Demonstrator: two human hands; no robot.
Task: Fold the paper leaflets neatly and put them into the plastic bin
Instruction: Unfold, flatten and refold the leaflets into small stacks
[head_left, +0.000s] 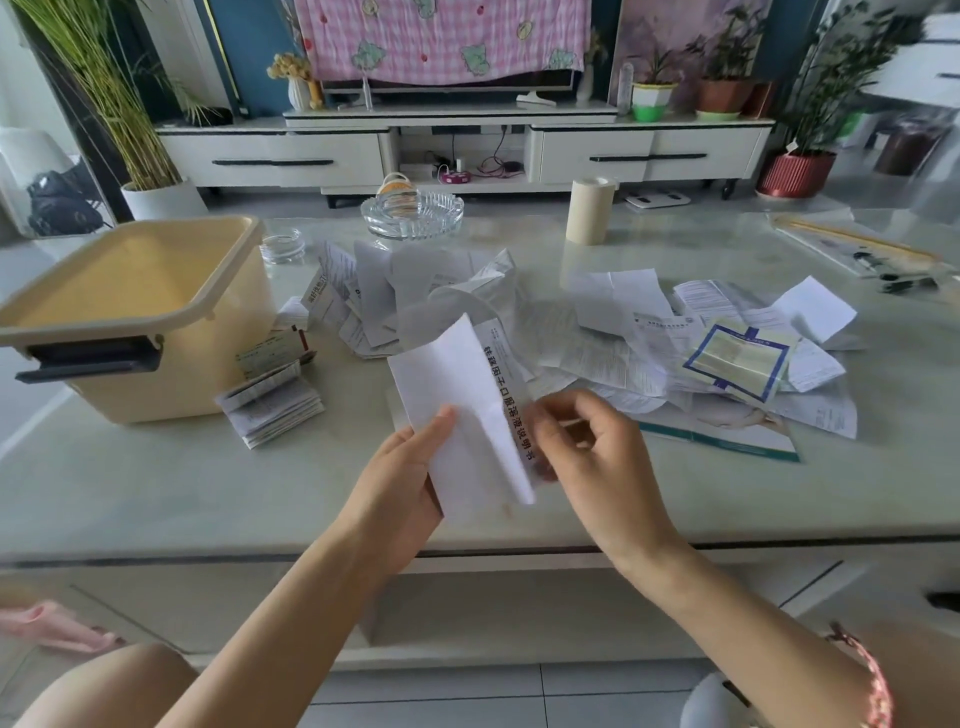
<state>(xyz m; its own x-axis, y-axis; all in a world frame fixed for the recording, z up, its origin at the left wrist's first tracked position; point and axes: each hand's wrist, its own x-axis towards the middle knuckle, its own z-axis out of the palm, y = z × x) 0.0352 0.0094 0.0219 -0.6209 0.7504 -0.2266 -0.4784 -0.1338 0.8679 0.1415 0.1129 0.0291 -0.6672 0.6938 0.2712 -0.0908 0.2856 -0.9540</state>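
I hold a white leaflet (462, 410) above the near part of the table, partly folded lengthwise, with a column of black print along its right edge. My left hand (400, 478) pinches its lower left side, thumb on top. My right hand (592, 457) grips its right edge with curled fingers. A loose heap of unfolded leaflets (613, 332) covers the table's middle and right. A small stack of folded leaflets (272, 402) lies beside the cream plastic bin (130, 312), which stands open at the left with a dark handle.
A glass ashtray (413, 213) and a small glass dish (282, 247) stand behind the heap. A roll of tape (589, 210) stands at the back right. A clear bag with long items (862, 249) lies at the far right. The table's front edge (260, 556) is near.
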